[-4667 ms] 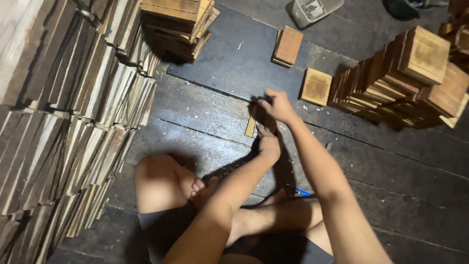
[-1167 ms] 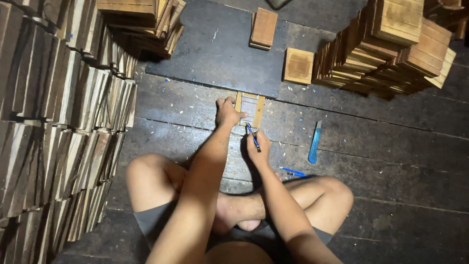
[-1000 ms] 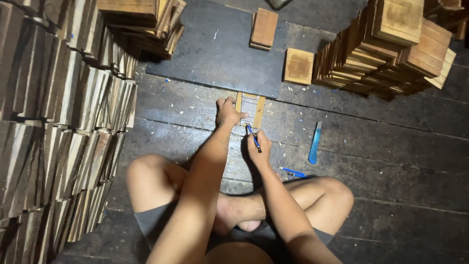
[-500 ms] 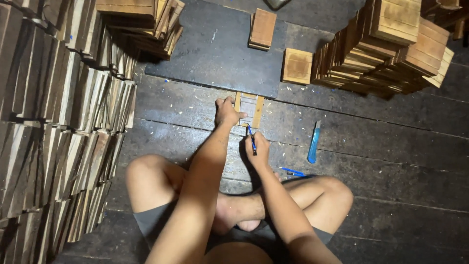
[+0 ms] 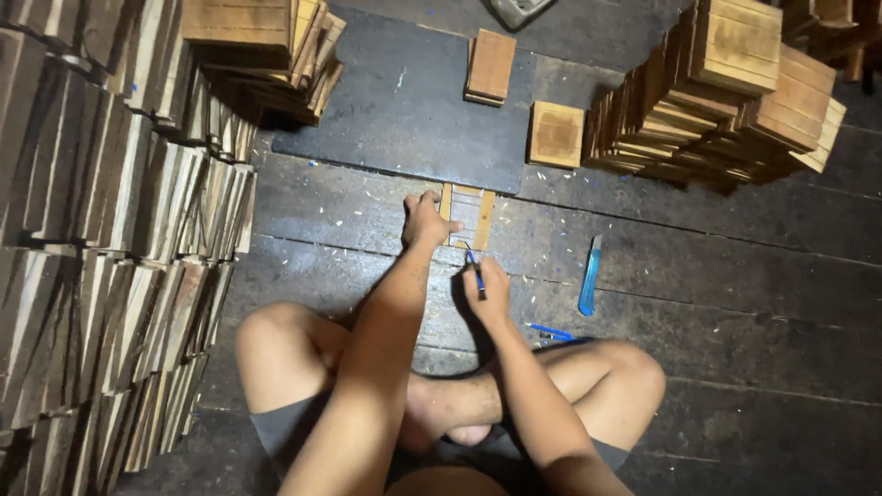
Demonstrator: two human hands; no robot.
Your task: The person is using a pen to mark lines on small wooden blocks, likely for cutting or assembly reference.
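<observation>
Two hands are down on the floor point(image 5: 735, 276) in front of the crossed legs: the left hand point(image 5: 424, 220) presses flat on the small wooden frame point(image 5: 467, 216), which lies at the near edge of the dark mat point(image 5: 404, 110). The right hand point(image 5: 489, 289) is clamped on a blue pen point(image 5: 474, 269), tip touching the frame's near end. A blue strip point(image 5: 589, 276) lies just right, with stacked wooden blocks point(image 5: 726, 83) beyond.

We wore dark grey shorts point(image 5: 285, 441) and nothing on our arms, legs or feet. Our left hand point(image 5: 424, 220) and right hand point(image 5: 487, 289) were bare. We maybe had no shirt on; too hard to see.
</observation>
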